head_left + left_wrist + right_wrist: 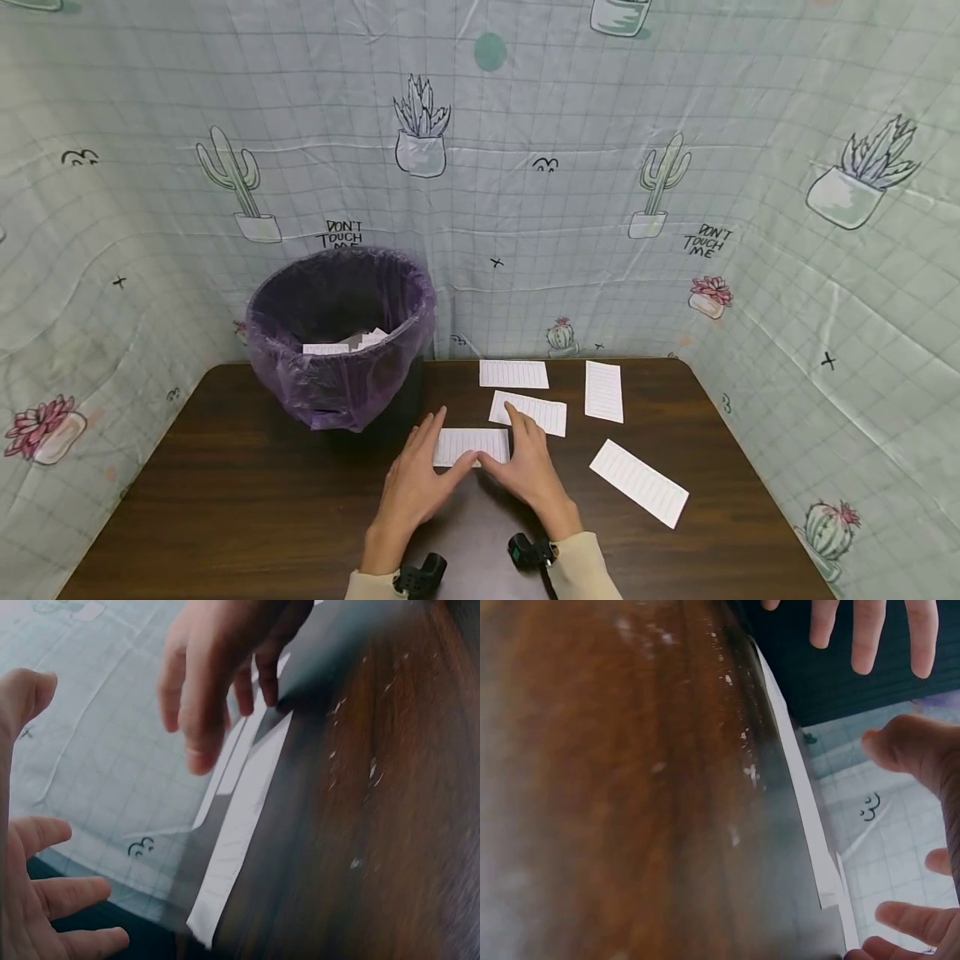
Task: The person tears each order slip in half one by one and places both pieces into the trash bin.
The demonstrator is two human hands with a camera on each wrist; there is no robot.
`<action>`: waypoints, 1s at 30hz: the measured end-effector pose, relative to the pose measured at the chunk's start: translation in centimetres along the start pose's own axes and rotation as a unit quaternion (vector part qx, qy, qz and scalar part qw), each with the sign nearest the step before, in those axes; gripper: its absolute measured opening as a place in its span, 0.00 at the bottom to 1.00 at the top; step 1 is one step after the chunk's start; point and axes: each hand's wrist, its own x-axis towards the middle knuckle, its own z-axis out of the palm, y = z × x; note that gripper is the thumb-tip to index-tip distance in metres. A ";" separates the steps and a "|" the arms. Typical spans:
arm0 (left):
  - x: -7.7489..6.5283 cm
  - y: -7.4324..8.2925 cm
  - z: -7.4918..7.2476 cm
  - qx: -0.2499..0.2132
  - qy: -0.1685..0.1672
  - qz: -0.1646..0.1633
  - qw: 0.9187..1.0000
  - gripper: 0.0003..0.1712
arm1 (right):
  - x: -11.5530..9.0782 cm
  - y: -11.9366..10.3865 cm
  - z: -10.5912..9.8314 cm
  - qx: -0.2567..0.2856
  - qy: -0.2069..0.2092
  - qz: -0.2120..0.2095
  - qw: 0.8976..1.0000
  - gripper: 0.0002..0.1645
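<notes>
A white printed paper card lies flat on the dark wooden table. On its left is my left hand, fingers extended and thumb spread toward the card's near edge. My right hand mirrors it on the right, the two thumbs close together over that edge. Both wrist views show fingers spread and relaxed, with the card lying between the hands and nothing gripped. Whether the fingertips touch the card is hard to tell. Just beyond it, partly behind my right fingers, lies another card.
Behind left stands a dark bin lined with a purple bag, with paper cards inside. More cards lie at the back, back right and right. A patterned cloth encloses the table.
</notes>
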 end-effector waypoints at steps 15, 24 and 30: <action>0.1 -1.7 -2.6 -0.019 -0.014 0.002 1.000 0.46 | 1.9 -0.3 1.2 -0.038 -0.034 -0.034 0.998 0.38; -0.1 -1.7 -2.6 -0.021 -0.024 0.008 0.999 0.45 | 2.0 -0.4 0.6 -0.034 -0.092 -0.034 0.995 0.27; 0.0 -1.6 -2.7 -0.017 -0.028 0.003 0.999 0.46 | 2.2 -0.6 0.0 -0.027 -0.120 -0.038 0.992 0.26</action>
